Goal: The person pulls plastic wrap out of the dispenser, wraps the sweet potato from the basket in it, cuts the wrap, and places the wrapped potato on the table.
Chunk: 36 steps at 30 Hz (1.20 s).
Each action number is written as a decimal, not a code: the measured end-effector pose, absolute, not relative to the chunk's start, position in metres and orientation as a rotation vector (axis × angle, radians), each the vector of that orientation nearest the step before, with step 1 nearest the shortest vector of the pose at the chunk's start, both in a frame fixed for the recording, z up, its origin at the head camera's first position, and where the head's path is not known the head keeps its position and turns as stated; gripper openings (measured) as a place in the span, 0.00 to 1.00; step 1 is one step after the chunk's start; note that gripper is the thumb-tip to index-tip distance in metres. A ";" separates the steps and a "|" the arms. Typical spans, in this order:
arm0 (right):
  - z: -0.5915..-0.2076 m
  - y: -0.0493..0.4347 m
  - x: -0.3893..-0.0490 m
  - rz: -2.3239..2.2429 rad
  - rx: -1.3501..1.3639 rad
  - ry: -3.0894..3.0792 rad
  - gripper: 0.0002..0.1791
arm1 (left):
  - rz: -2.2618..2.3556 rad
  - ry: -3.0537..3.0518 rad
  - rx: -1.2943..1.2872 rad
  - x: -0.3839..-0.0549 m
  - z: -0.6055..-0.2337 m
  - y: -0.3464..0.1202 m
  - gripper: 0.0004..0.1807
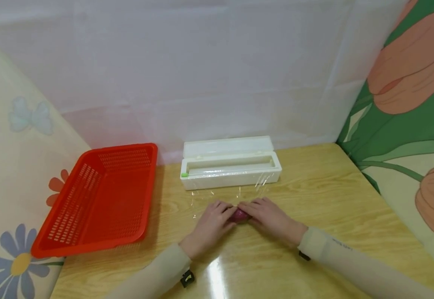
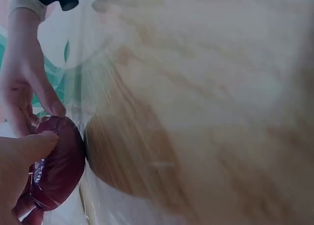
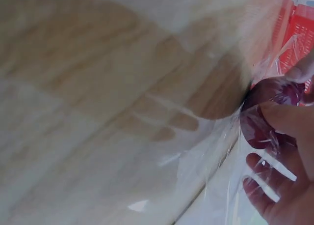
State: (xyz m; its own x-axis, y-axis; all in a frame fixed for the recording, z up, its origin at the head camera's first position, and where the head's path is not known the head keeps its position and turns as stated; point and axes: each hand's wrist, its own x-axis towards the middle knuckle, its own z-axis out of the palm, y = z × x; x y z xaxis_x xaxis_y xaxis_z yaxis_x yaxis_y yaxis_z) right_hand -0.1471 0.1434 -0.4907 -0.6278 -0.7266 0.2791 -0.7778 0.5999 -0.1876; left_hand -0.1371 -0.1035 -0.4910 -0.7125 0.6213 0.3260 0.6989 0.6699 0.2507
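Observation:
A red onion point(image 1: 240, 215), dark purple and rounded, sits on the table between both hands with clear cling film point(image 3: 282, 158) over it. My left hand point(image 1: 212, 222) grips its left side, the thumb point(image 2: 39, 145) lying across the near face. From the other side my right hand point(image 1: 271, 216) holds it, thumb point(image 3: 282, 118) on the skin and lower fingers spread behind the film. The film stretches from the hands back to a white cling film dispenser box point(image 1: 232, 179), whose lid point(image 1: 228, 146) stands raised. A film roll shows inside the box.
A red plastic basket point(image 1: 149, 199) with perforated sides stands on the left of the wood-grain table point(image 1: 336, 195). A small green slider point(image 1: 185, 175) sits at the box's left end. White cloth point(image 1: 202, 74) hangs behind, and flowered panels flank both sides.

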 end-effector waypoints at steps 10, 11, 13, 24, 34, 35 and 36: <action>-0.489 0.141 -0.155 0.413 1.229 -2.717 0.31 | -0.691 -2.754 -1.073 -0.157 -0.497 -0.114 0.29; -0.488 0.141 -0.156 0.428 1.231 -2.713 0.30 | -0.699 -2.761 -1.069 -0.159 -0.498 -0.115 0.29; -0.488 0.141 -0.158 0.447 1.239 -2.691 0.30 | -0.707 -2.783 -1.051 -0.162 -0.500 -0.117 0.31; -0.493 0.143 -0.163 0.402 1.231 -2.688 0.37 | -0.794 -2.822 -1.009 -0.169 -0.508 -0.119 0.37; -0.494 0.138 -0.168 0.434 1.158 -2.740 0.35 | -0.922 -2.802 -0.923 -0.174 -0.509 -0.119 0.28; -0.495 0.138 -0.169 0.427 1.149 -2.734 0.36 | -0.903 -2.800 -0.918 -0.174 -0.509 -0.119 0.29; -0.495 0.138 -0.170 0.428 1.144 -2.726 0.37 | -0.883 -2.797 -0.909 -0.175 -0.509 -0.119 0.30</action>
State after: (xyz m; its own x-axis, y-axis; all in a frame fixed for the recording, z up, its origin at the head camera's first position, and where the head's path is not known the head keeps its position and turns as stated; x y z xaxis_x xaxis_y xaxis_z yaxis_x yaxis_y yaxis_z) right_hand -0.1698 0.1380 -0.4955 -0.6964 -0.6729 0.2493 -0.7169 0.6676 -0.2009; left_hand -0.1746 -0.1185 -0.5088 -0.8224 0.5183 0.2346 0.5590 0.6598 0.5022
